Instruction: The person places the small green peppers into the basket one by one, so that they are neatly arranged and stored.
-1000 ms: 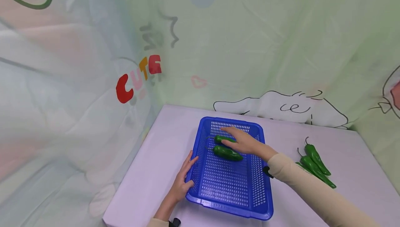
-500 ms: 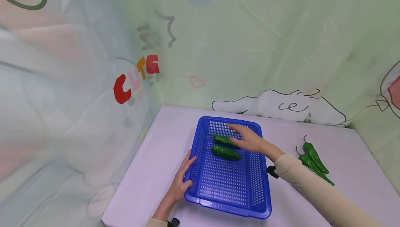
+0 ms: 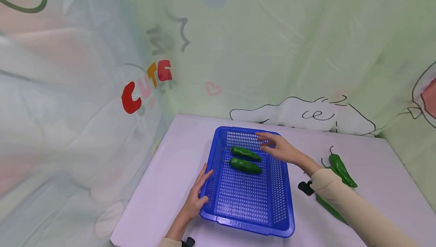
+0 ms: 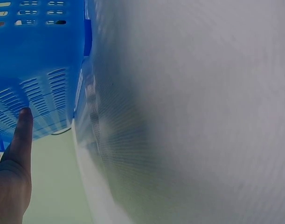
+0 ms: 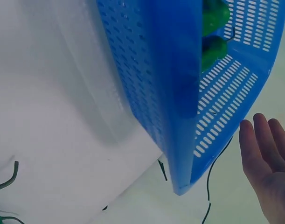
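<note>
Two green peppers, an upper pepper (image 3: pixel 246 153) and a lower pepper (image 3: pixel 246 165), lie side by side in the blue perforated basket (image 3: pixel 246 224). My left hand (image 3: pixel 195 201) rests along the basket's left side with its fingers extended; in the left wrist view a straight finger (image 4: pixel 24 123) lies against the outer wall. Above the basket's far right corner, my right hand (image 3: pixel 281 148) holds nothing. Its fingers (image 5: pixel 266 140) are mostly straight in the right wrist view, just beyond the basket's rim (image 5: pixel 273 51).
More green peppers lie on the white table (image 3: pixel 153 186) right of the basket: one pepper (image 3: pixel 342 169) farther back and another pepper (image 3: pixel 328 207) partly behind my right sleeve (image 3: pixel 354 201). A printed curtain (image 3: pixel 272 50) stands behind the table.
My right hand has drawn up and rightward, away from over the upper pepper, which now shows in full. My left hand has kept its place on the basket.
</note>
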Demonstrator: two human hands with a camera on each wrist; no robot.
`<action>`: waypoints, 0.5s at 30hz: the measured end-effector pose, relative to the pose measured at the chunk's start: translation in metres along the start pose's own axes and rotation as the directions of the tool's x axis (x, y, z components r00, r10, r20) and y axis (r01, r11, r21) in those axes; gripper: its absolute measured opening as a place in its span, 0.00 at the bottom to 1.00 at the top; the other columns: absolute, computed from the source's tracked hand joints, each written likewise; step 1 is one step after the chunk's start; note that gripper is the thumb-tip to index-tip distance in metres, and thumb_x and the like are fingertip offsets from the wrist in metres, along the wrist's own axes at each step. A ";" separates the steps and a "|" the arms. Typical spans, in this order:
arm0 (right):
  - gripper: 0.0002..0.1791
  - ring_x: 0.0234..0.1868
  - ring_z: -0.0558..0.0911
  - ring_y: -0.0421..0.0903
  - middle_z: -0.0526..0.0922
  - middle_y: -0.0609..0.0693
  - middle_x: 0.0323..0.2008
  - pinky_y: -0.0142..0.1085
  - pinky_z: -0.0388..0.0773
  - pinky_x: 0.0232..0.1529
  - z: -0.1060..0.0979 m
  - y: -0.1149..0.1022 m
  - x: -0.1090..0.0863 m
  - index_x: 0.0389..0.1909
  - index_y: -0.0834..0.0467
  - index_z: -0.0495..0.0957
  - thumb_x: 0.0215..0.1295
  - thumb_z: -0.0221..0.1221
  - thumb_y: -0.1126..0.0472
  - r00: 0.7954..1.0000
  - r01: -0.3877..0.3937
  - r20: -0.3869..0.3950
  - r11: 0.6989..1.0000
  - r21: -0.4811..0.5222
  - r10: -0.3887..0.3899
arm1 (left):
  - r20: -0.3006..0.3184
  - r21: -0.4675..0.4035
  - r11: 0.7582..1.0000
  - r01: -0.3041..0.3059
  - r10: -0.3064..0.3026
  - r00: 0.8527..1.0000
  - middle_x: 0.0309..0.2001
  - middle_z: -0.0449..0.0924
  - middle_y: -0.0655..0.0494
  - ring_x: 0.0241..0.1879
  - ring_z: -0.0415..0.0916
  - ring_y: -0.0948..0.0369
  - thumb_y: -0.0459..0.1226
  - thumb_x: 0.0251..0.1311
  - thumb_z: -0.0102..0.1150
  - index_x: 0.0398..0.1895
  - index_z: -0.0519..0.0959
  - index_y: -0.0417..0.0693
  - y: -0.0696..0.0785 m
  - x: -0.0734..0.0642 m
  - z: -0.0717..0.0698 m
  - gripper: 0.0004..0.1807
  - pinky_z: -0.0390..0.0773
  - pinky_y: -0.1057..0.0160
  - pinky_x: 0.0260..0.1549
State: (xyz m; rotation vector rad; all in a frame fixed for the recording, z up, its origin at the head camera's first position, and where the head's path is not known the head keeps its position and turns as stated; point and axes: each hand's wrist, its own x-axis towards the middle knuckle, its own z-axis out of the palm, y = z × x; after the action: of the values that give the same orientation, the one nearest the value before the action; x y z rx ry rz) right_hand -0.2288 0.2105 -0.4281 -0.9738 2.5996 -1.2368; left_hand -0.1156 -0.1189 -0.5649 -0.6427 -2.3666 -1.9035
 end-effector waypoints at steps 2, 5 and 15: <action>0.28 0.54 0.78 0.72 0.72 0.76 0.59 0.54 0.80 0.49 -0.002 0.003 -0.002 0.67 0.74 0.62 0.69 0.53 0.70 1.000 -0.018 -0.003 1.000 0.015 0.018 | -0.001 -0.001 1.000 -0.003 0.003 1.000 0.80 0.39 0.51 0.78 0.36 0.50 0.29 0.43 0.46 0.76 0.58 0.49 0.000 0.000 0.000 0.47 0.41 0.31 0.66; 0.28 0.54 0.78 0.70 0.72 0.76 0.59 0.54 0.80 0.49 -0.004 0.006 -0.006 0.68 0.73 0.62 0.68 0.53 0.70 0.999 -0.054 -0.007 0.998 0.017 0.054 | -0.001 -0.002 1.000 -0.009 0.009 1.000 0.79 0.39 0.49 0.78 0.36 0.50 0.30 0.43 0.46 0.76 0.58 0.49 -0.001 -0.001 0.000 0.47 0.41 0.30 0.66; 0.28 0.54 0.79 0.67 0.74 0.74 0.58 0.55 0.79 0.50 -0.011 0.011 -0.015 0.68 0.71 0.63 0.69 0.54 0.68 0.991 -0.127 -0.030 0.991 0.031 0.128 | -0.007 0.005 1.000 -0.007 0.007 1.000 0.80 0.39 0.51 0.78 0.35 0.50 0.30 0.43 0.46 0.76 0.58 0.50 -0.001 -0.001 0.001 0.46 0.40 0.30 0.66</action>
State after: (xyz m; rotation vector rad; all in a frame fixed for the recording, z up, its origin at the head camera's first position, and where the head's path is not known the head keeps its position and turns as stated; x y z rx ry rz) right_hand -0.2268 0.2318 -0.4313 -0.7755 2.6141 -1.2645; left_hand -0.1151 -0.1183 -0.5667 -0.6420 -2.3610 -1.8928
